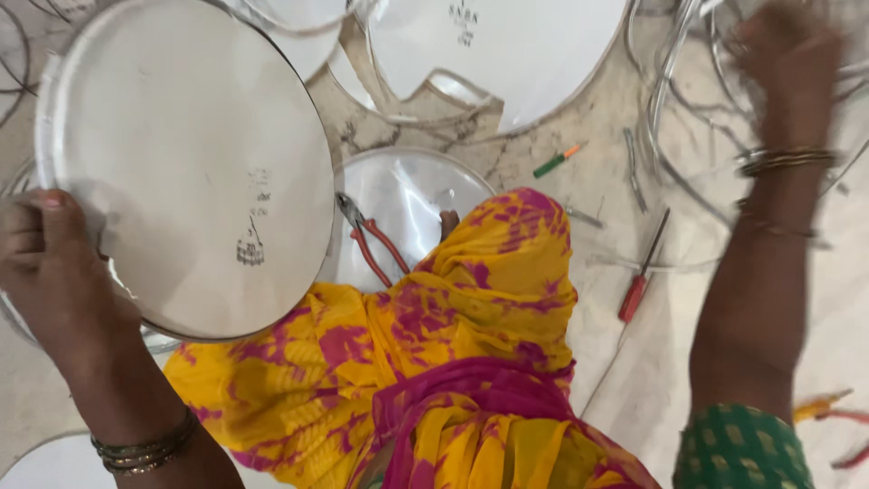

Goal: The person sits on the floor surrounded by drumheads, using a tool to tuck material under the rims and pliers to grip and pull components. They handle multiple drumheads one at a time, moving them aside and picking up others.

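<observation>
left hand [45, 263] grips round steel plate [186, 163]; right hand [783, 54] blurred over wire rings [674, 109].

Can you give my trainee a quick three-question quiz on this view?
1. True or false: the left hand holds the round metal plate by its edge.
2. Which tool lies on the plate nearest the yellow-pink cloth: A pliers, B hammer, C scissors?
3. What colour is the screwdriver handle?

Key: 1 true. 2 A, the red-handled pliers. 3 red. The right hand is blurred, so its grip cannot be judged.
</observation>
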